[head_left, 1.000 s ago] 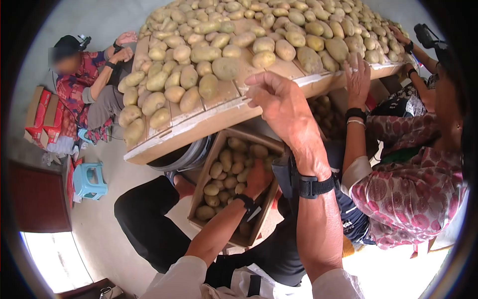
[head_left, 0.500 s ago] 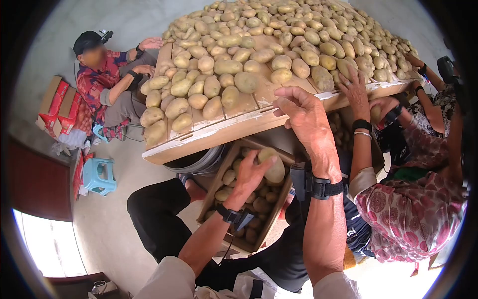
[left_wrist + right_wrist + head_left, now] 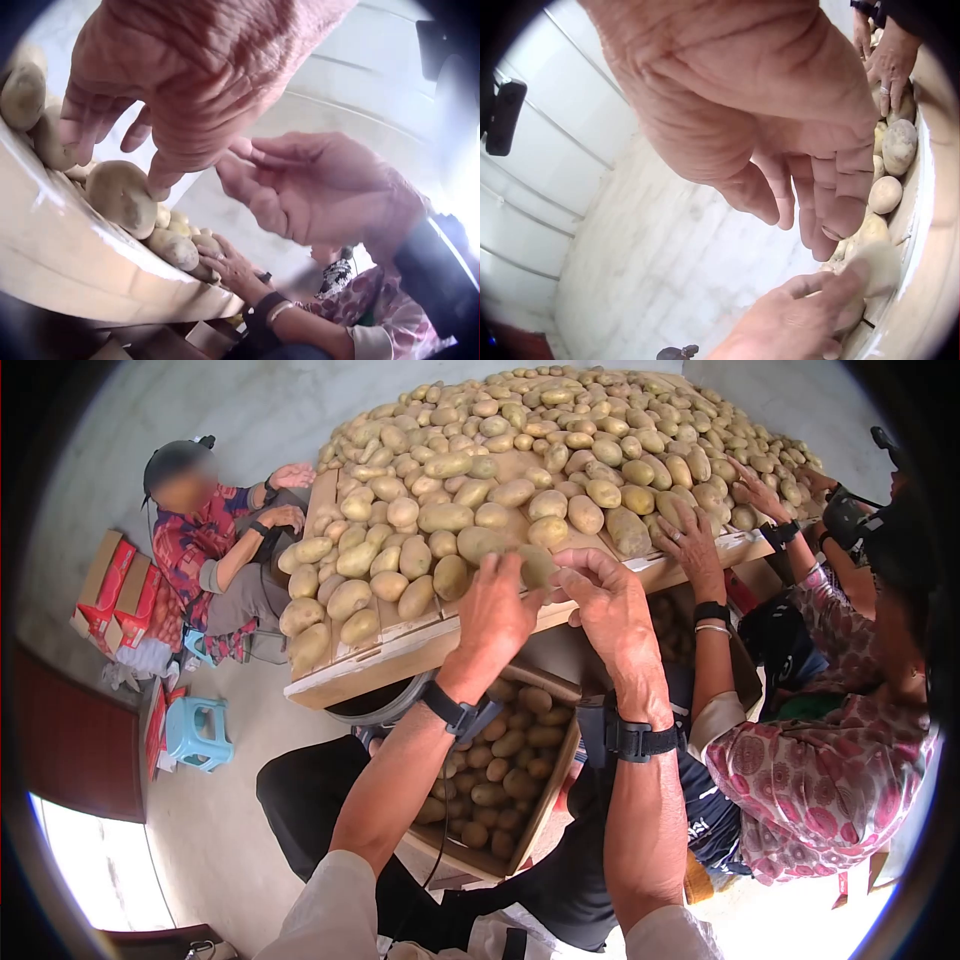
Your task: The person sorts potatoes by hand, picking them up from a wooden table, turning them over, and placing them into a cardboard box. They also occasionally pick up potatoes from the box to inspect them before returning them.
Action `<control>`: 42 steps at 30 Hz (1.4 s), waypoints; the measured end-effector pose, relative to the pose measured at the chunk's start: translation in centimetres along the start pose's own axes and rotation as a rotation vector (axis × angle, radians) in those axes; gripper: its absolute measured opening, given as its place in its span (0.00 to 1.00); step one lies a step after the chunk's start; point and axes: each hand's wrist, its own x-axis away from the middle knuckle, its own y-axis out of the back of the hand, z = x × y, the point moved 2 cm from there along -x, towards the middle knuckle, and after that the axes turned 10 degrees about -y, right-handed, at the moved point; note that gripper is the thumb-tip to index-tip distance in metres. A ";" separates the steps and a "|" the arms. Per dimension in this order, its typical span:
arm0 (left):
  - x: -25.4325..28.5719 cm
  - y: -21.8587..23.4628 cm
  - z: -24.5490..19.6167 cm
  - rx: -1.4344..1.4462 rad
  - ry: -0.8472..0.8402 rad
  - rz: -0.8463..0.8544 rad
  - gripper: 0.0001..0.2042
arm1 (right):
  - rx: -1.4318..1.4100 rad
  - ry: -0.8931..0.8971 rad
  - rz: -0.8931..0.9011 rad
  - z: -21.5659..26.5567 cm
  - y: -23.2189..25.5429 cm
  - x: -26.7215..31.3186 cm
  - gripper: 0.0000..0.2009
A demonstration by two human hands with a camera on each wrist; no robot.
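Observation:
My left hand (image 3: 497, 612) is up at the front edge of the slatted wooden table (image 3: 400, 648), holding a potato (image 3: 537, 568) at its fingertips. In the left wrist view the thumb touches one side of that potato (image 3: 121, 198), just above the edge. In the right wrist view the same potato (image 3: 881, 270) is blurred. My right hand (image 3: 612, 605) hovers close beside it, fingers loosely bent with nothing in them. Many potatoes (image 3: 445, 517) cover the table. Below, a box (image 3: 548, 795) holds more potatoes (image 3: 490, 765).
Another person's hand (image 3: 697, 555) rests on potatoes to my right; a further hand (image 3: 760, 495) reaches in behind it. At the left sits a person in a cap (image 3: 200, 530), near red cartons (image 3: 125, 595) and a blue stool (image 3: 198, 732). A bucket (image 3: 375, 702) stands under the table.
My left hand has come up out of the box with a potato and carried it to the table's edge. My right hand has stayed near the edge. A neighbour's hand has reached onto the pile.

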 end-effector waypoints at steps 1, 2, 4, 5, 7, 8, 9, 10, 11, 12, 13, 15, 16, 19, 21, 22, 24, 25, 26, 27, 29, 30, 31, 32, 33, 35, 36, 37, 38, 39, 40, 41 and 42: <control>0.5 -0.4 -0.4 -0.044 -0.070 0.036 0.27 | -0.003 0.001 -0.003 -0.1 0.0 0.0 0.14; 0.8 -0.8 -0.5 -0.042 -0.069 0.038 0.27 | -0.002 -0.002 -0.004 0.0 0.0 0.0 0.14; 1.2 -1.2 -0.7 -0.040 -0.020 0.007 0.29 | -0.012 -0.024 0.025 0.1 0.2 0.2 0.14; 1.3 -1.4 -0.9 -0.039 -0.022 0.009 0.29 | -0.013 -0.024 0.023 0.2 0.3 0.2 0.14; 1.3 -1.2 -1.2 -0.083 -0.060 -0.083 0.29 | -0.008 -0.027 0.025 0.4 0.5 0.3 0.14; 1.2 -1.4 -1.2 -0.083 -0.062 -0.082 0.29 | -0.009 -0.026 0.023 0.3 0.6 0.2 0.14; 1.1 -1.6 -1.2 -0.102 -0.084 -0.046 0.29 | -0.013 -0.026 0.025 0.2 0.7 0.2 0.14; 1.0 -1.8 -1.2 -0.122 -0.104 -0.010 0.28 | -0.016 -0.026 0.028 0.1 0.8 0.1 0.14; 0.9 -2.0 -1.2 -0.121 -0.104 -0.011 0.28 | -0.014 -0.026 0.027 0.0 0.8 0.0 0.14; 0.9 -2.1 -1.1 -0.118 -0.089 -0.005 0.28 | -0.027 -0.028 0.030 0.0 0.7 0.0 0.14; 0.8 -2.3 -1.0 -0.116 -0.072 0.002 0.28 | -0.040 -0.032 0.034 -0.1 0.6 -0.1 0.14; 0.7 -3.1 -0.8 -0.117 -0.073 -0.043 0.26 | -0.045 -0.030 0.038 -0.1 0.5 -0.1 0.14; 0.4 -3.4 -0.9 -0.120 -0.076 -0.090 0.24 | -0.050 -0.026 0.043 0.0 0.5 -0.2 0.14; -1.5 -4.4 -0.4 -0.089 0.028 -0.056 0.22 | -0.003 -0.055 0.037 0.4 0.1 -0.3 0.14; -2.1 -5.0 -0.4 -0.115 0.029 -0.077 0.21 | 0.007 -0.040 0.044 0.3 0.1 -0.9 0.15; -2.2 -5.0 -0.4 -0.145 0.028 -0.092 0.20 | 0.009 -0.028 0.050 0.2 0.1 -1.0 0.15; -2.1 -4.9 0.0 -0.132 0.035 -0.088 0.20 | 0.032 -0.023 0.066 0.3 0.4 -1.4 0.15; -1.9 -4.8 0.2 -0.116 0.043 -0.082 0.20 | 0.057 -0.021 0.082 0.1 0.7 -1.7 0.14; -1.5 -4.2 0.2 -0.111 0.051 -0.066 0.20 | 0.057 -0.040 0.081 -0.1 1.0 -2.1 0.14; -0.9 -3.4 0.2 -0.086 -0.034 -0.141 0.20 | 0.096 0.035 0.055 -0.3 1.2 -2.6 0.15; 1.2 -1.7 0.4 0.011 -0.167 -0.195 0.19 | 0.127 0.113 0.011 -0.8 1.4 -2.5 0.15; 2.2 -0.3 -0.1 0.041 -0.202 -0.179 0.16 | 0.121 0.134 -0.012 0.0 1.5 -2.4 0.16; 3.5 0.0 0.2 0.131 -0.184 -0.119 0.15 | 0.123 0.132 0.001 -0.2 1.7 -2.7 0.17; 4.8 0.1 0.8 0.220 -0.164 -0.065 0.14 | 0.124 0.136 0.015 -0.3 1.8 -3.0 0.17; 6.3 -0.2 1.7 0.288 -0.125 -0.015 0.11 | 0.111 0.069 0.011 0.1 1.6 -2.8 0.16; 9.5 -1.1 3.8 0.265 -0.119 0.100 0.10 | 0.087 -0.030 0.042 1.3 1.2 -2.0 0.13; 11.1 -1.6 4.8 0.236 -0.138 0.192 0.10 | -0.031 -0.096 0.016 2.0 0.6 -1.2 0.12; 12.7 -2.0 5.4 0.258 -0.004 0.361 0.09 | -0.031 -0.116 0.020 2.0 0.6 -0.9 0.12; 14.1 -2.4 6.0 0.260 0.006 0.373 0.09 | 0.023 -0.044 0.025 2.1 0.7 -0.8 0.12; 15.8 -3.1 6.7 0.284 0.101 0.462 0.10 | 0.077 0.030 0.032 2.3 0.7 -0.6 0.13; 17.6 -4.0 7.6 0.307 0.197 0.550 0.10 | 0.075 0.017 0.036 2.6 0.6 -0.6 0.13; 19.7 -5.3 8.8 0.261 0.178 0.597 0.10 | 0.137 -0.038 0.000 3.0 0.4 -0.7 0.14; 21.2 -5.9 9.1 0.263 0.184 0.603 0.10 | 0.201 -0.091 -0.035 3.2 0.3 -0.8 0.14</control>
